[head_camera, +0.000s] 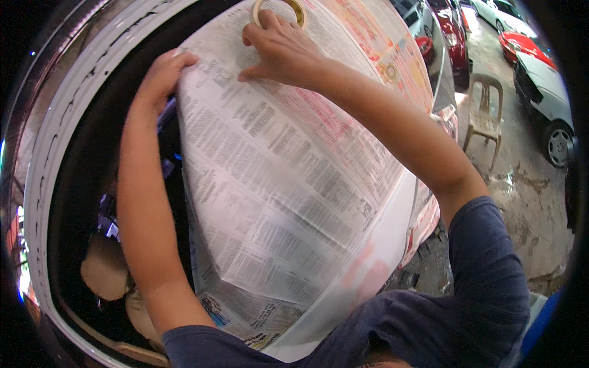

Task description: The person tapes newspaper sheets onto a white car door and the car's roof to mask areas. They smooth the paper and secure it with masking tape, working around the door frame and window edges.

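A sheet of printed newspaper (276,184) is spread over a white car body panel (368,267) with pinkish patches. At the sheet's upper left edge, my left hand (168,76) pinches the paper, thumb on top and the other fingers largely hidden below. My right hand (287,53) reaches across the sheet, its thumb spread away and touching the paper. Its fingers overlap a roll of masking tape (300,14), some lying across the ring's opening. A second newspaper layer (262,317) lies beneath the lower end.
To the left, a white car frame (41,184) curves around a dark cabin opening with tan seats (106,271). A beige plastic chair (485,110) stands on the wet-looking floor. Other cars are parked beyond it, including a white one with a visible wheel (558,145).
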Available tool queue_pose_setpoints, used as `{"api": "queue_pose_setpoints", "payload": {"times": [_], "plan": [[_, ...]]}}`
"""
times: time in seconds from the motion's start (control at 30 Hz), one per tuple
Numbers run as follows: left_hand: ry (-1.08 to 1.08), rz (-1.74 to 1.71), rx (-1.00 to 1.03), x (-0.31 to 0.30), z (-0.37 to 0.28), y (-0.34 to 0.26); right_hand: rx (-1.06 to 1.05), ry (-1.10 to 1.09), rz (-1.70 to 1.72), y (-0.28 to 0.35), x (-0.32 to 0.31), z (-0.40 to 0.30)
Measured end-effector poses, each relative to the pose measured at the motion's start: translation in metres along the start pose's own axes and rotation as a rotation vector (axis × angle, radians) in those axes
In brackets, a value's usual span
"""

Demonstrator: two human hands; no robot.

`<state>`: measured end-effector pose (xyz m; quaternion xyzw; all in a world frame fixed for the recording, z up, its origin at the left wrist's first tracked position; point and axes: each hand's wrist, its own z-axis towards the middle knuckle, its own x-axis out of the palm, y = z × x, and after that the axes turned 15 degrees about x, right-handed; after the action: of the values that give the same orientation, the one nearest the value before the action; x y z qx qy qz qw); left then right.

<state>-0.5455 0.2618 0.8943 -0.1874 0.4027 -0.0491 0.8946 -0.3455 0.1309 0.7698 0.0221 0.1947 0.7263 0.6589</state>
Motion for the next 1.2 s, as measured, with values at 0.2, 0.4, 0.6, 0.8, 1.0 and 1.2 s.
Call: {"api": "queue_pose_setpoints", "payload": {"times": [0.2,0.4,0.6,0.8,1.0,1.2], "plan": [[0.015,0.207,-0.057,-0.018,-0.03,-0.006,0.107,0.167,0.309,-0.008,-0.06,-0.108],[-0.002,0.242,-0.057,-0.007,-0.015,0.007,0.655,0.487,0.589,-0.061,-0.137,-0.269],[-0.057,0.485,-0.132,-0.011,-0.011,0.01,1.066,0.772,0.718,-0.084,-0.165,-0.337],[-0.286,1.013,0.167,-0.002,-0.03,0.019,0.983,0.782,0.943,-0.09,-0.152,-0.346],[0.101,0.524,0.459,0.182,-0.174,-0.105,0.865,0.736,0.985,-0.097,-0.156,-0.353],[0.193,-0.051,0.132,0.29,-0.239,-0.122,0.395,0.699,0.709,-0.09,-0.152,-0.335]]}}
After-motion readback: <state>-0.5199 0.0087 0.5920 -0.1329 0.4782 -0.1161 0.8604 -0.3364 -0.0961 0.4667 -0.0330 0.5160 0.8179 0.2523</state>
